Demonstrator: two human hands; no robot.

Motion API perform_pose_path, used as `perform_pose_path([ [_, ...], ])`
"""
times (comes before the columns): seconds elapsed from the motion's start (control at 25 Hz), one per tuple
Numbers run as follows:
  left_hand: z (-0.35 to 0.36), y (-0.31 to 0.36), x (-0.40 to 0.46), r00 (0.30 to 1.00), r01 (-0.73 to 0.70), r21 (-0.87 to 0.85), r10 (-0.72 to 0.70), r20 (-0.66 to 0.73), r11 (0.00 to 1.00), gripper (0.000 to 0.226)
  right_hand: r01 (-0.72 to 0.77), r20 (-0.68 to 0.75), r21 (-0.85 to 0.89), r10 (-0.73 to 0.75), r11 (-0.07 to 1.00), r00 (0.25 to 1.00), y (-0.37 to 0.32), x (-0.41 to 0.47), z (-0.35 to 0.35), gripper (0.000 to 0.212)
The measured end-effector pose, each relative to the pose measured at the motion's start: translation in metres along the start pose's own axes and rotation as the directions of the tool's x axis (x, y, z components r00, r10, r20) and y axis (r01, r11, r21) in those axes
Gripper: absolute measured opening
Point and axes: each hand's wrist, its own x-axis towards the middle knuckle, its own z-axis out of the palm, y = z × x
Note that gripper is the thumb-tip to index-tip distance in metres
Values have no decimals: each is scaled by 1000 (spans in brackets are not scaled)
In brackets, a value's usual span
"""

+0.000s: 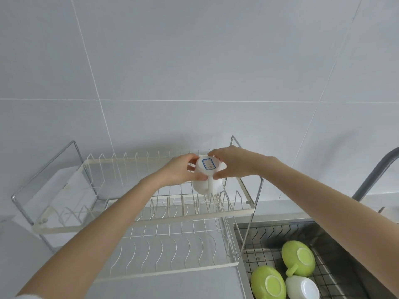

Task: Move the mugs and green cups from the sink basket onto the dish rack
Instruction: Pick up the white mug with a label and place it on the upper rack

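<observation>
Both hands are holding one white mug [206, 176] upside down over the upper tier of the dish rack [172, 214]. The left hand [180, 169] is clamping its grip on the mug's left side, the right hand [234, 161] on its base and right side. Below and right of the grip, two green cups [299, 257] and a white mug are lying in the sink basket [323, 275].

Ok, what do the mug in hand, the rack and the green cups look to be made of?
White mug: glazed ceramic, going by its smooth, opaque gloss. Dish rack: thin wire, seemingly cream-coated, on bare shiny metal legs. Green cups: probably glazed ceramic too, glossy green with pale unglazed-looking foot rings; plastic can't be ruled out.
</observation>
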Motion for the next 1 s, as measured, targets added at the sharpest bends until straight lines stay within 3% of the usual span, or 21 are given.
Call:
perform_pose_path([
  [0.2,7,-7,2,999,19,13,-20,42,1000,50,-14,-16,-197,12,980,1000,0,2,8,52],
  [0.56,8,-4,-2,995,58,69,-64,77,996,53,10,31,-236,-3,972,1000,-1,2,6,50],
  [0.68,4,3,-6,994,45,169,-60,88,985,61,8,40,-238,1,971,999,-3,-3,2,58],
  [0.8,-6,20,-15,1000,-10,306,8,7,952,60,6,-7,-234,-8,972,1000,-3,-18,-9,69],
  [1.0,-10,68,-42,965,-69,622,210,-155,780,55,16,-187,-185,-51,983,981,-2,-62,-23,72],
])
